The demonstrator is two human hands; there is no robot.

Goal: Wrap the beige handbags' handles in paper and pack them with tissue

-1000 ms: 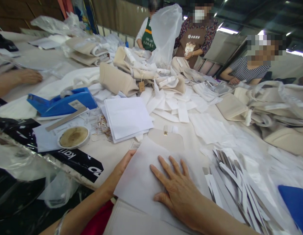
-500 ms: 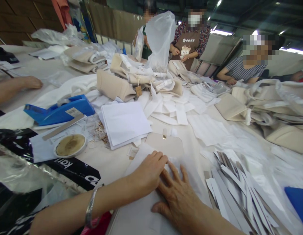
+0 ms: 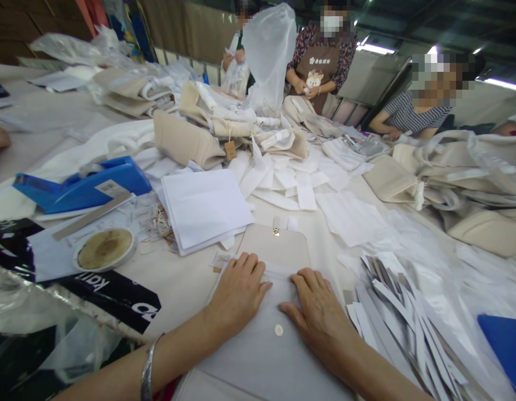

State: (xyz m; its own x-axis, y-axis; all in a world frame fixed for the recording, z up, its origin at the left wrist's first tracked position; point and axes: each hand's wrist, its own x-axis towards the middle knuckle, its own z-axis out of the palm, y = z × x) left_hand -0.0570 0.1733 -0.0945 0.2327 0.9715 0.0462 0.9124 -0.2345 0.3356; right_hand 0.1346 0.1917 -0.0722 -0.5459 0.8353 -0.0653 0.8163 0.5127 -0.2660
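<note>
A pale beige handbag [image 3: 258, 365] lies in front of me with its flap [image 3: 274, 245] laid open away from me. The flap carries a small gold clasp [image 3: 276, 231], and a round snap [image 3: 278, 330] shows on the body. A thin translucent white sheet [image 3: 278, 269] crosses the bag just below the flap. My left hand [image 3: 240, 289] rests on the sheet's left side, fingers bent and thumb apart. On its right side lies my right hand [image 3: 318, 303], thumb away from the curved fingers. Both palms face down; what is under the fingertips is hidden.
Left are a blue tape dispenser [image 3: 86, 186], a round dish [image 3: 105, 249] and stacked white sheets [image 3: 207, 206]. Grey-white strips [image 3: 403, 317] lie right. Beige bags [image 3: 191, 136] and more bags [image 3: 470, 178] are piled beyond. Several people stand or sit across the table.
My hands were together at the middle of the sheet; they have moved apart to either side, uncovering the round snap. A co-worker's arm at far left has drawn back.
</note>
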